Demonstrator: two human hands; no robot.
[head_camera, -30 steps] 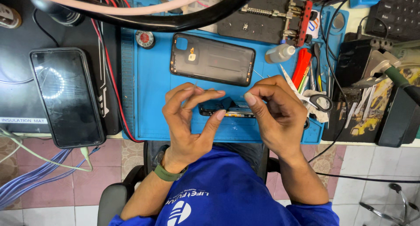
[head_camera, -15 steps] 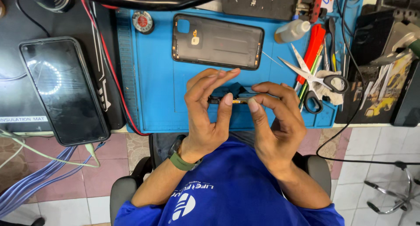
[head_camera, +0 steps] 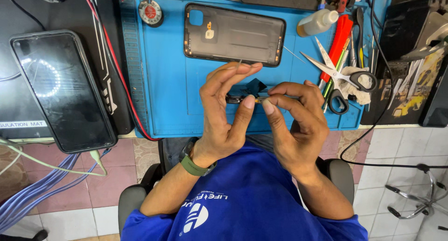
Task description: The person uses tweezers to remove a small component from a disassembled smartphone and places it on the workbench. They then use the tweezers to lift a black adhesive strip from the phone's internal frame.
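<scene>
Both my hands pinch a small dark phone part (head_camera: pixel 247 92) with a gold-coloured end over the blue work mat (head_camera: pixel 172 92). My left hand (head_camera: pixel 224 115), with a green wristband, grips its left end between thumb and fingers. My right hand (head_camera: pixel 291 122) pinches its right end with thumb and forefinger. Most of the part is hidden by my fingers. A dark phone back cover (head_camera: pixel 233 34) lies on the mat just beyond my hands.
A black phone (head_camera: pixel 63 89) lies screen up on the dark mat at left. Scissors (head_camera: pixel 338 78), a small white bottle (head_camera: pixel 317 23), red-handled tools (head_camera: pixel 338 43) and tweezers crowd the mat's right side. A round red tin (head_camera: pixel 150 11) sits far left; cables hang off the desk edge.
The view has shifted, so the mat and my hands sit further right and lower. My hands stay closed on the small part, fingers drawn closer together.
</scene>
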